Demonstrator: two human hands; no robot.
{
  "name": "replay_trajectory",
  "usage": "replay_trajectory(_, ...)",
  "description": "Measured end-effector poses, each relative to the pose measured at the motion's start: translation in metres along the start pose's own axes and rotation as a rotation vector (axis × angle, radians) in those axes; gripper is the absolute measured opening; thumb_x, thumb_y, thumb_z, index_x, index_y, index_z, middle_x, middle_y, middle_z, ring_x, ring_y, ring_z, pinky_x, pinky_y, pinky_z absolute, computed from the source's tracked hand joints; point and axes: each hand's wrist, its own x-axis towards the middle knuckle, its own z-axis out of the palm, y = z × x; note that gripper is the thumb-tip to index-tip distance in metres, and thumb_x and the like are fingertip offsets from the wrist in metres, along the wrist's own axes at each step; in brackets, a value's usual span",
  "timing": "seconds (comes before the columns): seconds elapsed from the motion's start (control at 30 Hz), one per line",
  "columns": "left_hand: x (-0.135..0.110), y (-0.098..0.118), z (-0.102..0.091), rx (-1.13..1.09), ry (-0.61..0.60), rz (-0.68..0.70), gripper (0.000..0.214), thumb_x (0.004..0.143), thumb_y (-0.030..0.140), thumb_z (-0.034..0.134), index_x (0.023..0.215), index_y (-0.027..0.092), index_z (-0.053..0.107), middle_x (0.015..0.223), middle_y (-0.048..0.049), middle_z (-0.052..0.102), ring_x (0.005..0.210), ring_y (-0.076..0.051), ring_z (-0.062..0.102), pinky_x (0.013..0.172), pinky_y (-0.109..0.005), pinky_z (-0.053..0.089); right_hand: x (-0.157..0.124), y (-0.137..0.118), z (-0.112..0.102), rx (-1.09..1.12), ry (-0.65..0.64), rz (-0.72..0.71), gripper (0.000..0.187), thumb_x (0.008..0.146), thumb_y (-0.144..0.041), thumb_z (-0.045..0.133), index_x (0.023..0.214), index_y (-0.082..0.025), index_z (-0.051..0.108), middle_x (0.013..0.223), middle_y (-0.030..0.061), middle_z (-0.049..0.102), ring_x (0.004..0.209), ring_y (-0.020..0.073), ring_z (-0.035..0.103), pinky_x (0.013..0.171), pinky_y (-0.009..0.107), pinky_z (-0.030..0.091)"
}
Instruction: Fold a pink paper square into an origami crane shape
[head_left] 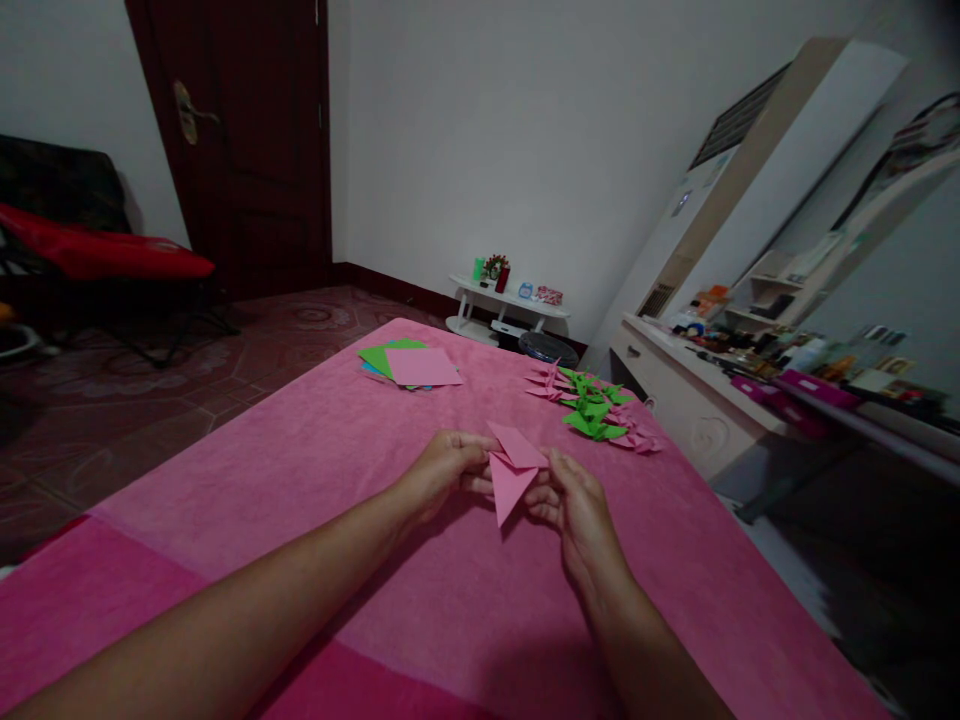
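Pink was shown by the folded origami paper (513, 482) and the top square sheet (424, 367), green and blue by the sheets beneath (374, 355), green and pink by the paper cranes (595, 428), and lighter and deeper pink by the cloth (315, 450).

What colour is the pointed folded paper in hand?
The folded paper is pink; head view shows it.

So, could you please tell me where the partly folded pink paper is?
In the head view, the partly folded pink paper is just below and right of centre, held between the left hand and right hand.
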Motion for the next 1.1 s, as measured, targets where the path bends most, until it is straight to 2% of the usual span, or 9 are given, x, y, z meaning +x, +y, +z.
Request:
replay_trajectory(0.23,0.000,-0.005,-0.001,0.058,0.002,0.011,0.026,0.063,0.030,0.075,0.073,0.007,0.069,0.068,-0.0083,0.065,0.058,-0.013,0.060,0.059,-0.024,0.050,0.001,0.000,-0.002,-0.017,0.028,-0.007,0.047,0.065,-0.038,0.076,0.102,-0.016,0.057,0.059,-0.0019,0.065,0.043,0.0081,0.057,0.041,0.015,0.046)
replay_trajectory(0.37,0.002,-0.005,-0.002,0.038,0.070,0.009,0.030,0.062,0.027,0.075,0.083,0.008,0.067,0.070,-0.0066,0.065,0.057,-0.013,0.060,0.056,-0.024,0.049,0.001,0.003,-0.002,-0.048,0.017,-0.072,0.054,0.062,-0.032,0.079,0.107,-0.016,0.052,0.053,-0.0038,0.063,0.042,0.0092,0.056,0.041,0.016,0.046)
replay_trajectory(0.5,0.005,-0.006,-0.005,-0.021,0.090,0.041,0.034,0.071,0.038,0.070,0.090,0.011,0.063,0.069,-0.0040,0.062,0.054,-0.010,0.057,0.052,-0.021,0.047,-0.003,0.010,0.005,-0.077,0.053,-0.164,0.053,0.064,-0.030,0.077,0.108,-0.017,0.050,0.058,-0.0019,0.067,0.047,0.0131,0.062,0.046,0.020,0.051)
replay_trajectory(0.63,0.011,-0.013,-0.015,0.088,0.060,0.099,0.051,0.058,0.029,0.081,0.100,0.010,0.059,0.072,-0.0034,0.063,0.059,-0.011,0.059,0.057,-0.021,0.046,-0.007,0.010,0.012,-0.088,0.012,-0.150,0.051,0.065,-0.030,0.076,0.106,-0.017,0.049,0.064,-0.0007,0.069,0.053,0.0156,0.066,0.051,0.024,0.054)
replay_trajectory(0.7,0.014,-0.011,-0.025,0.229,0.050,0.081,0.053,0.053,0.023,0.082,0.099,0.010,0.058,0.065,0.0004,0.059,0.051,-0.009,0.054,0.050,-0.018,0.040,-0.007,0.006,0.011,-0.109,-0.041,-0.102,0.049,0.065,-0.032,0.076,0.104,-0.017,0.050,0.065,0.0001,0.069,0.052,0.0159,0.066,0.049,0.023,0.053)
replay_trajectory(0.8,0.013,0.003,-0.042,0.397,-0.065,0.003,0.047,0.055,0.023,0.079,0.096,0.010,0.059,0.059,0.0037,0.054,0.045,-0.006,0.045,0.045,-0.015,0.030,-0.001,0.002,0.001,-0.181,-0.102,-0.031,0.038,0.067,-0.037,0.073,0.093,-0.015,0.057,0.064,0.0010,0.067,0.049,0.0129,0.063,0.044,0.019,0.048)
replay_trajectory(0.93,0.004,0.025,-0.057,0.611,-0.392,-0.178,0.040,0.058,0.025,0.078,0.094,0.012,0.066,0.064,0.0002,0.058,0.052,-0.009,0.048,0.048,-0.017,0.031,0.008,0.000,-0.015,-0.314,-0.138,-0.067,0.024,0.066,-0.031,0.072,0.080,-0.014,0.062,0.056,-0.0013,0.061,0.046,0.0109,0.056,0.044,0.020,0.044)
replay_trajectory(1.03,0.001,0.028,-0.060,0.739,-0.423,-0.190,0.050,0.058,0.022,0.077,0.107,0.016,0.065,0.064,0.0020,0.056,0.054,-0.010,0.047,0.049,-0.017,0.032,0.006,-0.005,-0.019,-0.486,-0.218,-0.244,0.019,0.062,-0.017,0.070,0.080,-0.016,0.065,0.066,-0.0002,0.062,0.058,0.0135,0.058,0.051,0.022,0.046)
replay_trajectory(1.1,0.000,0.025,-0.061,0.812,-0.360,-0.145,0.058,0.058,0.021,0.077,0.113,0.017,0.062,0.065,0.0028,0.054,0.056,-0.011,0.048,0.049,-0.017,0.034,0.001,-0.011,-0.016,-0.651,-0.381,-0.370,0.022,0.060,-0.010,0.068,0.080,-0.018,0.067,0.080,0.0015,0.065,0.074,0.0169,0.061,0.064,0.026,0.049)
